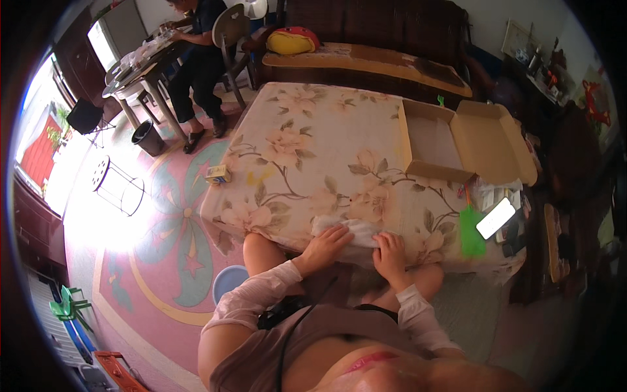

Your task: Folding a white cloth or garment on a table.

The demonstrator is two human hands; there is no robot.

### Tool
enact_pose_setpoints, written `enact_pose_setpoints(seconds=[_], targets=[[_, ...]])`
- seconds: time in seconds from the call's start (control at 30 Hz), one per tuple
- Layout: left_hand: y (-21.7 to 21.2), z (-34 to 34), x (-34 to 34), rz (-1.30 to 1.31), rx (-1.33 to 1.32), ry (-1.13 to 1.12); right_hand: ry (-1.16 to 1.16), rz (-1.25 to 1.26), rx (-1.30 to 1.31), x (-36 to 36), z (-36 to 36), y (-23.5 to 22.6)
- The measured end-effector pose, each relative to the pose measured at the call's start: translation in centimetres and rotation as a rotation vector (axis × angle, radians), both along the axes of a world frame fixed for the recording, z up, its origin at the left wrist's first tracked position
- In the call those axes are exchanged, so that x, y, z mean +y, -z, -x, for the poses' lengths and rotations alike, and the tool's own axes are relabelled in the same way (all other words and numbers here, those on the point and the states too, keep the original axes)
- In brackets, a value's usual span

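Left hand (328,243) and right hand (390,253) press white cloth (356,230); floral table (313,150).

strong daylight pours in from the window (39,147) on the left and burns out a white patch of glare on the floor (104,215), washing away detail there. the floral desk (307,150) is evenly, softly lit with a warm pinkish cast. the right side falls into dim shadow. fisheye bending curves straight edges near the rim (a black vignette rings the round picture). fine detail is slightly soft throughout.
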State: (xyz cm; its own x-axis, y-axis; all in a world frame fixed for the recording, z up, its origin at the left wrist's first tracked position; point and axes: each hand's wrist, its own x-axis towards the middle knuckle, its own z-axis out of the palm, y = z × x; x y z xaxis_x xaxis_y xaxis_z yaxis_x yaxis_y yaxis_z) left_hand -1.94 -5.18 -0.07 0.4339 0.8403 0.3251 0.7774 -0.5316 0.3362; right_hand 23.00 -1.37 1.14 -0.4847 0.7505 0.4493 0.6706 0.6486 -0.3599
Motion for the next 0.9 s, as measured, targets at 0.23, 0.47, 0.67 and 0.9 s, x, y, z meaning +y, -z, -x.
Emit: enact_pose_setpoints(seconds=[0.23,0.47,0.67,0.9], targets=[[0.0,0.4,3.5,-0.093,0.11,-0.129,-0.06,0.038,-0.177,3.3,1.1,-0.3],[-1.9,2.9,13.0,-0.33,0.088,-0.192,0.074,-0.19,-0.045,11.7,4.9,-2.2],[-6.1,2.8,11.2,0.049,0.169,-0.202,0.024,-0.128,0.064,10.9,4.7,-4.4],[-4.0,2.4,8.7,0.025,-0.075,-0.25,-0.032,0.089,0.154,9.0,3.7,-1.1]])
